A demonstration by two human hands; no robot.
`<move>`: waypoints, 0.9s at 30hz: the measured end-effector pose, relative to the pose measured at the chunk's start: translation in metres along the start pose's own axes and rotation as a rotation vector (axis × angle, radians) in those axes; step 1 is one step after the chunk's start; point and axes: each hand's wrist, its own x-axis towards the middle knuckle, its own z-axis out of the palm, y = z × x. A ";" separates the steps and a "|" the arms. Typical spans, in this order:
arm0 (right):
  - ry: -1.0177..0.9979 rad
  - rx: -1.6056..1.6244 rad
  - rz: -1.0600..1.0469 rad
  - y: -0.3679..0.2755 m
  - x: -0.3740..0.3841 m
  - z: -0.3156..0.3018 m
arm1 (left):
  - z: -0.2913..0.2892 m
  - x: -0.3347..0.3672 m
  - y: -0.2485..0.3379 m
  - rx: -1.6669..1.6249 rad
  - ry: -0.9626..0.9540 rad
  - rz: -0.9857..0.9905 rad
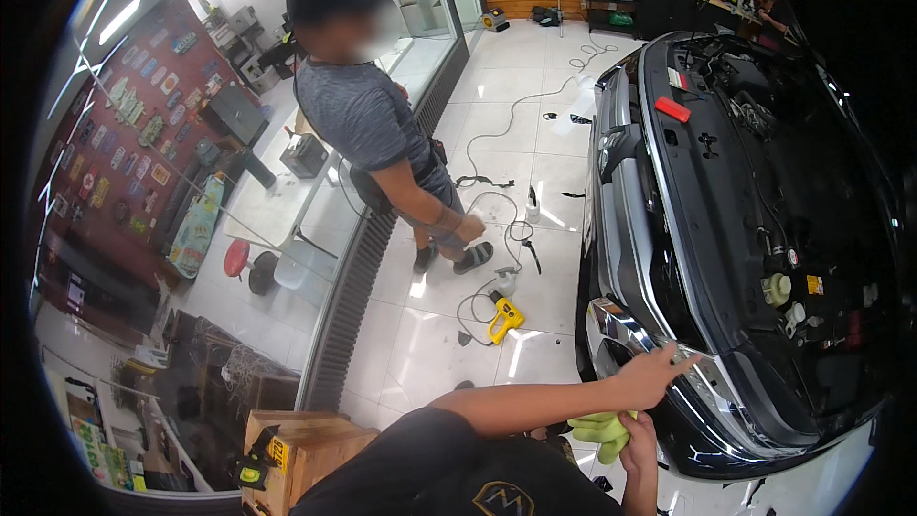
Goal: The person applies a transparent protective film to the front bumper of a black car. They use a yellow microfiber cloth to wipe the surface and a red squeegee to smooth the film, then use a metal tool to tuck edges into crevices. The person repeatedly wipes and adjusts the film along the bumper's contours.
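Observation:
My left arm reaches across to the dark car's front corner. My left hand (657, 375) has a finger stretched out over the headlight (705, 377); whether the fingertip touches it I cannot tell. Just below, my right hand (640, 441) grips a bunched yellow-green cloth (602, 430), partly hidden under my left forearm. The car (669, 229) stands with its hood up and the engine bay (764, 153) in sight. A red box-shaped item (672, 110) lies on the panel behind the grille.
A person (368, 124) in a cap stands left of the car, facing it. On the tiled floor lie a yellow heat gun (504, 318), a spray bottle (532, 205), a long cable (513, 115) and black scraps. A wooden box (310, 444) stands at lower left beside a glass partition.

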 end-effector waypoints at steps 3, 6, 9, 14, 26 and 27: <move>-0.018 -0.059 0.040 0.013 0.007 0.026 | -0.040 -0.067 -0.041 -0.148 0.051 -0.188; -0.056 -0.133 0.104 0.042 0.015 0.062 | -0.062 -0.175 -0.127 -0.100 -0.026 -0.363; -0.031 -0.226 0.146 0.076 0.016 0.118 | -0.084 -0.298 -0.181 -0.124 -0.079 -0.393; -0.212 -0.949 -0.045 0.157 0.037 0.209 | -0.146 -0.416 -0.172 -0.247 -0.001 -0.278; -0.565 -1.484 -0.301 0.148 0.028 0.335 | -0.192 -0.437 -0.215 -0.134 -0.014 0.021; -0.496 -1.482 -0.316 0.148 0.029 0.327 | -0.192 -0.432 -0.220 -0.143 -0.032 0.090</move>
